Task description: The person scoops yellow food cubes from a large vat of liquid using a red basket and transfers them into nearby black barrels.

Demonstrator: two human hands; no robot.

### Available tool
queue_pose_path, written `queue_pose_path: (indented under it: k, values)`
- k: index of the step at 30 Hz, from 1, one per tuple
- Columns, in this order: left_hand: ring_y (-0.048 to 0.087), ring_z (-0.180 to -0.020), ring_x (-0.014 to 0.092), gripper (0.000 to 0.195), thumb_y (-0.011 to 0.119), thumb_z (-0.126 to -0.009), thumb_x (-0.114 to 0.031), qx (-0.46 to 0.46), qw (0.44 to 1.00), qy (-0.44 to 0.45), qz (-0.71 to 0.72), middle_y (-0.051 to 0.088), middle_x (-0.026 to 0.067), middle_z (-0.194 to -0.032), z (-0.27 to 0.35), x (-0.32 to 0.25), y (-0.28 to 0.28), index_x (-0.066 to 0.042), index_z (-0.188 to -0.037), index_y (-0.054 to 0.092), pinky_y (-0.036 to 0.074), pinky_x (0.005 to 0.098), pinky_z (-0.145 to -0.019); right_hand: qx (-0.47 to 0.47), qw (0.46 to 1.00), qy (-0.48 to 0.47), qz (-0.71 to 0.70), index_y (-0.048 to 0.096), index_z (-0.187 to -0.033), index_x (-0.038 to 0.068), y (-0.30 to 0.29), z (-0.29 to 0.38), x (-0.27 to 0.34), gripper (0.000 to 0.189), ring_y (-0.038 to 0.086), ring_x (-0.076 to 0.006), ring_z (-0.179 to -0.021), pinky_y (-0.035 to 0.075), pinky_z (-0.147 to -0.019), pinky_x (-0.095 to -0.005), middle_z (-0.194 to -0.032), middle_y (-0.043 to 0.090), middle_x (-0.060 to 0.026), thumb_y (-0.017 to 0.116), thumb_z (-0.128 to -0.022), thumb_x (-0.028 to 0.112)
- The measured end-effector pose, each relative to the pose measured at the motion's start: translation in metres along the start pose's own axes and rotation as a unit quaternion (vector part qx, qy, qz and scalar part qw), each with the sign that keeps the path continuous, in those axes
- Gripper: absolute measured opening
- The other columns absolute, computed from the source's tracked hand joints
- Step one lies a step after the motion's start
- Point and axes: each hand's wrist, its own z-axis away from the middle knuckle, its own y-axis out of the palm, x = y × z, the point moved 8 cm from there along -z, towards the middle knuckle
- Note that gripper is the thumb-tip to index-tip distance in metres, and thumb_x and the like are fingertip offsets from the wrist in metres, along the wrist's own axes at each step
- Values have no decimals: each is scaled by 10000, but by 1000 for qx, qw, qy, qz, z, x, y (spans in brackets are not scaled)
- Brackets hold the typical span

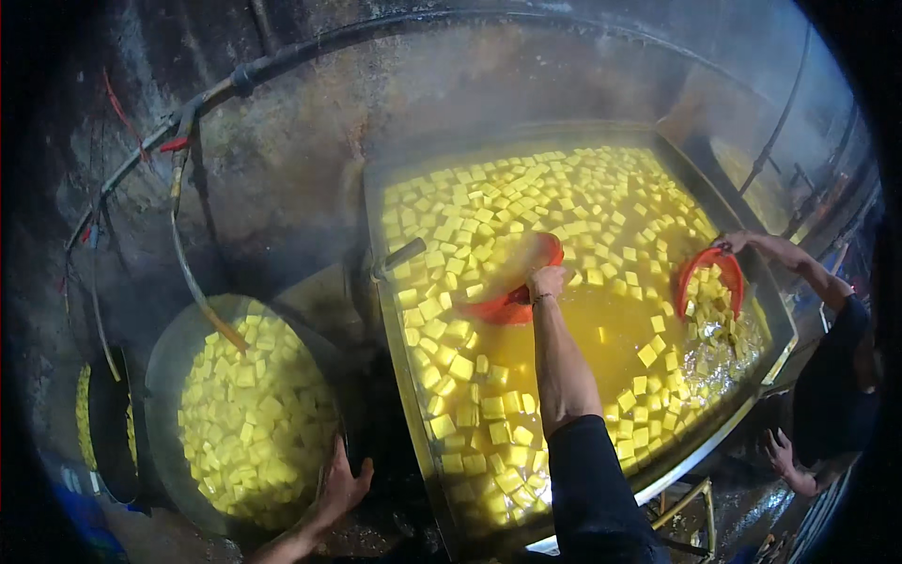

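Note:
Gripping the rim of a red plastic basket [502, 308], my right hand [547, 280] reaches over a large rectangular metal vat [412, 416]. The basket is tilted and partly sunk in yellow liquid. Many yellow blocks [461, 367], like tofu pieces, float around it. My left hand [343, 474] is at the right rim of a round vat [165, 359] full of similar yellow blocks, its fingers apart. It holds nothing visible; whether it touches the rim, I cannot tell.
At the right, a co-worker [831, 381] tips blocks from another red basket [740, 282] into the vat. A hose [189, 271] hangs from a wall pipe [282, 60] into the round vat. A short pipe [404, 254] juts over the large vat's left edge. Steam blurs the back.

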Motion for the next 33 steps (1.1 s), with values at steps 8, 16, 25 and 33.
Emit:
queue_pose_path:
  k: [8, 16, 25, 33]
  values:
    - [371, -1236, 440, 710, 611, -793, -255, 4, 999, 28, -29, 415, 292, -1301, -8, 9, 4, 38, -1363, 307, 309, 445, -1050, -21, 997, 27, -65, 376, -1132, 23, 62, -41, 40, 570, 609, -380, -981, 502, -830, -456, -1064, 600, -231, 700, -726, 257]
    - [429, -1209, 376, 573, 552, -855, -280, -107, 982, 109, -107, 460, 257, -1283, -5, -3, -2, 32, -1311, 400, 376, 424, -1003, -13, 994, 1, -107, 414, -1120, -14, 114, -78, 93, 531, 600, -396, -979, 486, -845, -434, -1073, 587, -253, 646, -723, 252]
    - [469, -1184, 348, 490, 513, -889, -281, -183, 962, 137, -150, 507, 236, -1248, -1, 5, 1, 28, -1267, 465, 413, 419, -975, 9, 989, -47, -139, 431, -1138, 44, 132, -88, 110, 518, 601, -390, -977, 487, -832, -454, -1041, 602, -244, 648, -701, 218]
    - [469, -1191, 329, 441, 468, -925, -241, -112, 973, 116, -164, 492, 209, -1291, -5, -5, -7, 8, -1288, 455, 403, 415, -998, 36, 982, -72, -172, 527, -1109, 13, 123, -112, 83, 504, 618, -365, -932, 480, -815, -409, -1008, 628, -228, 622, -685, 269]
